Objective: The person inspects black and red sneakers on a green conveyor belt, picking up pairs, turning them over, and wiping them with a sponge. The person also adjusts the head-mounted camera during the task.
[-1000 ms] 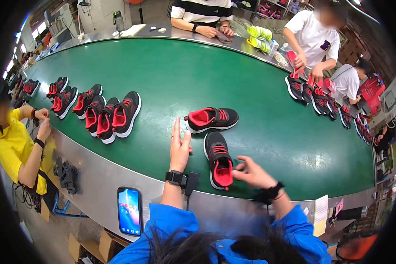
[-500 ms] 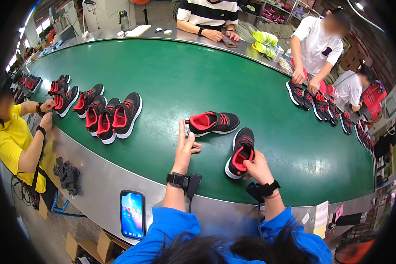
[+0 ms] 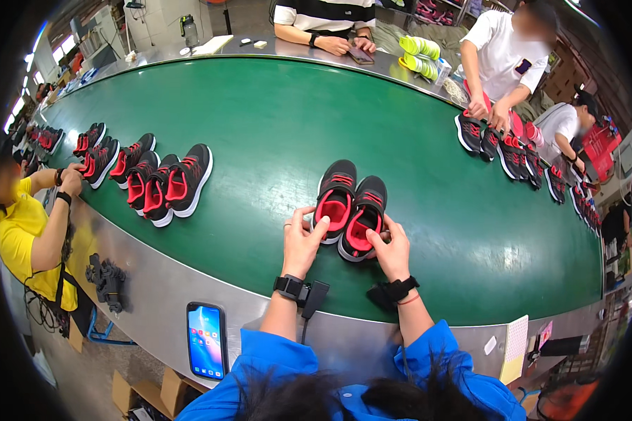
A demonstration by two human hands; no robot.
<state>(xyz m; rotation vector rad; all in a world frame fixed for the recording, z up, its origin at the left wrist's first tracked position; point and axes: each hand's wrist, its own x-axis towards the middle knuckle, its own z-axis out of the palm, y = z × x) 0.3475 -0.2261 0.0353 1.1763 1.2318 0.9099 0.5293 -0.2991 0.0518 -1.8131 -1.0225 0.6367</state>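
Note:
Two black sneakers with red linings and white soles stand side by side on the green belt [image 3: 260,119], toes pointing away from me. My left hand [image 3: 303,244] pinches the heel of the left sneaker [image 3: 341,181], thumb at the collar and fingers along its outer side. At the heel of the right sneaker [image 3: 372,193], my right hand [image 3: 392,251] grips the collar with the thumb at the red lining and fingers outside. The two sneakers touch or nearly touch, and the right one sits slightly nearer to me.
A group of similar sneakers [image 3: 191,179] stands at the left, near a co-worker in yellow [image 3: 31,231]. Another person's hands touch sneakers [image 3: 469,133] at the right. On the metal edge lie a phone [image 3: 206,340], black straps [image 3: 107,281] and a paper pad [image 3: 515,347].
The left sneaker has turned from lying sideways to toe-away, beside the right one. My left hand has closed on its heel. My right hand has brought the right sneaker up and leftward.

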